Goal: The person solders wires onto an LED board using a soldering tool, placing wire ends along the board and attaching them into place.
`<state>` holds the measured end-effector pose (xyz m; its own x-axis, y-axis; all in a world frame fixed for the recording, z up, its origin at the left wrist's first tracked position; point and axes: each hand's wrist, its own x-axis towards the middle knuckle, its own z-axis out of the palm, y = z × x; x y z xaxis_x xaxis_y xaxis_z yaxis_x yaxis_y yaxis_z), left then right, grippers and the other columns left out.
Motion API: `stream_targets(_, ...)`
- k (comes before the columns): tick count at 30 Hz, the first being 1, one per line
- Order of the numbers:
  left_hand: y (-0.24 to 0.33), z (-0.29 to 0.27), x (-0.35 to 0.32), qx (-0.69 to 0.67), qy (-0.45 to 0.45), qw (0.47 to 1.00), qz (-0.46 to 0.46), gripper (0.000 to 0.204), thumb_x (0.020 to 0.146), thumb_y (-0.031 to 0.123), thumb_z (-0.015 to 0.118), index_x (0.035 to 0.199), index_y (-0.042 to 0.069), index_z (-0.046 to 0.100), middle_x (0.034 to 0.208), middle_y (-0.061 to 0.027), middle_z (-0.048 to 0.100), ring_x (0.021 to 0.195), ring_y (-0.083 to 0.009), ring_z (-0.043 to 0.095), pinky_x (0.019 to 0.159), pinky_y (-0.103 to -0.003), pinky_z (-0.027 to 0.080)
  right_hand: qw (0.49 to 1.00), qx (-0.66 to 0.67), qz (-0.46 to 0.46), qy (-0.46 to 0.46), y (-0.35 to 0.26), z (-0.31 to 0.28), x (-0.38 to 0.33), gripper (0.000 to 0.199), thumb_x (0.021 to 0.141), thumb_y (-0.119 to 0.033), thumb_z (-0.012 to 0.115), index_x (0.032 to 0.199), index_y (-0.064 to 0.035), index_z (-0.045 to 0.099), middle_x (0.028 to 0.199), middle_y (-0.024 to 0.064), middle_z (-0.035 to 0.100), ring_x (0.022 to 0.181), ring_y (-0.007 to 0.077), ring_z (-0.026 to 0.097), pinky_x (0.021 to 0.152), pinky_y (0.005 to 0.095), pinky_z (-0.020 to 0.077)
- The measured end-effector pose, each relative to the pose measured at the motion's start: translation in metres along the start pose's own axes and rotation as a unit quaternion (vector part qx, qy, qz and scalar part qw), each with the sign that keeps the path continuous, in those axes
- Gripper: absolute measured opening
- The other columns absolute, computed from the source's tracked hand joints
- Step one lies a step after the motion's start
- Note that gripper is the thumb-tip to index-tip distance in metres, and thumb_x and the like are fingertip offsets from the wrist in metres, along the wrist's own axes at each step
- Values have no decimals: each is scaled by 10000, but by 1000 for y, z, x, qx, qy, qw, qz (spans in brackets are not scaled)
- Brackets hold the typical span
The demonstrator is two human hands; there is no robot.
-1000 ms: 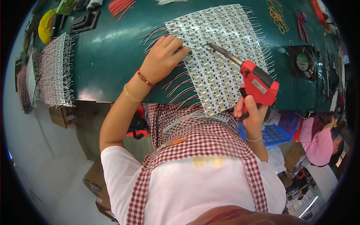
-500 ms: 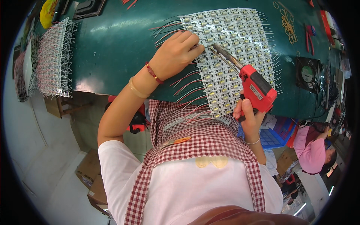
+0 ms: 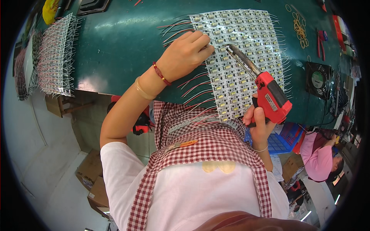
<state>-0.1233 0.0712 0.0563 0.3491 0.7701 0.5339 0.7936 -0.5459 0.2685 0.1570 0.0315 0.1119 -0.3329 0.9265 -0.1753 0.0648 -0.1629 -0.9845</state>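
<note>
A white panel of small circuit boards [image 3: 246, 69] with yellow parts lies on the green table. Red, white and black wires [image 3: 195, 87] stick out along its left side. My left hand [image 3: 187, 52] is over the panel's left edge, thumb and fingertips pinched together; what they hold is hidden. In my right hand [image 3: 259, 119], at the panel's lower right, is a red soldering gun [image 3: 273, 98] gripped by its handle. Its dark tip points up and left over the panel, a short way right of my left fingertips.
Stacks of wired boards [image 3: 58, 56] stand at the table's left end. To the right are rubber bands [image 3: 299, 30], red-handled pliers [image 3: 321, 44] and a black fan [image 3: 318, 80]. A blue crate [image 3: 283, 140] sits below the table edge. Another person in pink [image 3: 318, 156] is at the far right.
The soldering gun has drawn slightly right and down, its tip now farther from my left fingertips. My left hand stays pinched at the panel's edge. The whole view has shifted a little.
</note>
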Motion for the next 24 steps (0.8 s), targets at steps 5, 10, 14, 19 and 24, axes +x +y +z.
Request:
stream_targets(5,0,1,1,3,-2,1000,3,203,716,42,593,913,57,640,834,-55,503,764,-210,540,707,-315,479,1000,-9,5,-2,2,-1,-1,380,948,-188,527,1226,60,450,604,64,525,471,110,478,451,243,405)
stream_targets(10,0,1,1,8,-3,1000,4,200,718,47,594,912,55,642,836,-54,510,766,-207,546,715,-314,484,999,-31,31,-12,4,2,-1,353,946,-177,525,1212,48,464,607,64,526,478,109,480,454,244,399)
stream_targets(14,1,1,1,11,-2,1000,5,201,717,52,595,913,52,640,836,-52,508,766,-205,546,715,-312,483,999,-31,30,-12,6,1,-4,322,945,-171,524,1181,44,479,611,63,529,494,110,488,466,245,402)
stream_targets(19,2,1,2,23,-11,1000,6,210,716,62,598,923,50,632,836,-48,505,775,-198,545,713,-307,480,992,-113,39,-29,14,-4,-8,301,942,-157,527,1156,49,481,625,64,536,509,113,488,483,247,398)
stream_targets(24,2,1,2,21,-13,1000,5,206,719,63,597,922,49,629,836,-47,506,775,-196,541,713,-307,480,997,-72,13,-1,4,5,-7,334,945,-155,516,1201,54,465,621,62,531,503,109,477,478,247,390)
